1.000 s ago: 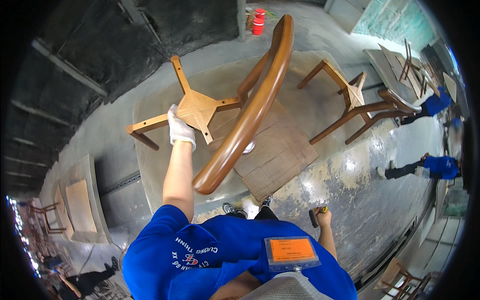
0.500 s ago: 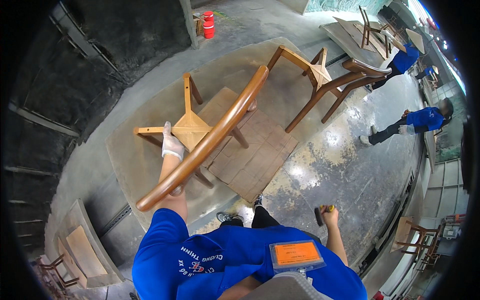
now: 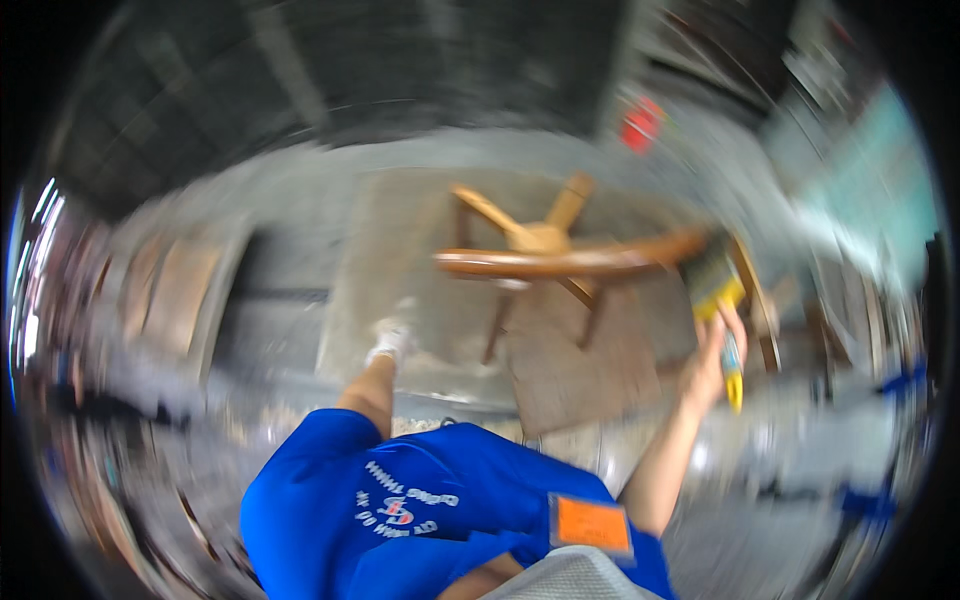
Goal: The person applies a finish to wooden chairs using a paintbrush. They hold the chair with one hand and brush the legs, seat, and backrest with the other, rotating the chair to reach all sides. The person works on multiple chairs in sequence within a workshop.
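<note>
My right hand (image 3: 712,358) grips a yellow-handled brush (image 3: 716,290). Its wide dark bristles are at the right end of a wooden chair's curved top rail (image 3: 560,264); blur hides whether they touch. The brown chair (image 3: 540,238) stands on a flat board, its paler crossed seat frame behind the rail. In a whitish glove, my left hand (image 3: 391,342) hangs over the board, left of the chair and apart from it. Motion smears its fingers, so whether they are closed is unclear.
The large board (image 3: 390,230) carries a brown cardboard sheet (image 3: 580,370) under the chair. A second wooden chair (image 3: 757,300) shows partly at right, behind the brush. Red buckets (image 3: 641,124) stand at the back right. Another low board (image 3: 180,290) lies at left. Blurred blue-clothed figures are at far right.
My left hand has let go of the chair's seat frame and moved away to the left. My right hand has raised the brush to the rail. The whole view has swung right.
</note>
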`<state>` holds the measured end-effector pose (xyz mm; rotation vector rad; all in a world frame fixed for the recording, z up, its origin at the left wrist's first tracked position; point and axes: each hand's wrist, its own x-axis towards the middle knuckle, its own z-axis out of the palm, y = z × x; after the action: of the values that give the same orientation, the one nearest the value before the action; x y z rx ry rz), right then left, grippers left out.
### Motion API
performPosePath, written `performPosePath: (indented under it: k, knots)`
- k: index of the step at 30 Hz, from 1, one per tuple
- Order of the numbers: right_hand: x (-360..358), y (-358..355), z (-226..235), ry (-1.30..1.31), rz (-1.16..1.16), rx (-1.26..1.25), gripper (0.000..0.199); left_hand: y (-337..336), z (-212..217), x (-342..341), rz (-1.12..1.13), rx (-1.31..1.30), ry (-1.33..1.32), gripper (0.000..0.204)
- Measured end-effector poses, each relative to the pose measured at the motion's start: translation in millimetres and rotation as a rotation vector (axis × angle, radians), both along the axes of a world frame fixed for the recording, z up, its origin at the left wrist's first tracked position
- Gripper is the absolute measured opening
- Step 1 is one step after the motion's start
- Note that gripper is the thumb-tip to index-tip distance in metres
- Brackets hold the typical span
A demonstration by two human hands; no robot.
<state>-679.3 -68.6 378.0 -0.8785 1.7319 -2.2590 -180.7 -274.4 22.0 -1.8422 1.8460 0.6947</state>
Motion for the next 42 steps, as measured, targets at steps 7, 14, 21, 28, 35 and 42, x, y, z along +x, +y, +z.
performPosePath:
  k: [7,14,21,28,35,42]
  knots:
    - [91.1,-7.8,-3.8,0.869,0.475,-0.093,0.012,243.6,-9.0,80.2,0.990,-0.062,0.212,0.056]
    - [-36.4,-9.0,12.3,0.604,0.235,0.049,0.011,396.8,-10.3,32.0,1.439,-0.146,0.357,0.059]
    - [0.4,-10.5,5.3,0.967,0.341,-0.208,0.017,491.1,-29.7,-3.9,1.523,0.038,0.273,0.060]
    - [-3.8,-1.0,-8.0,0.675,0.710,-0.119,0.019,461.5,-15.3,-3.9,1.320,-0.068,0.293,0.056]
    - [1.9,-6.1,-5.0,0.875,0.222,-0.149,0.018,416.1,44.6,-24.5,1.156,-0.077,0.321,0.053]
    - [35.5,-35.6,-24.1,0.633,0.573,-0.165,0.015,399.4,31.6,-13.1,1.242,-0.051,0.372,0.056]
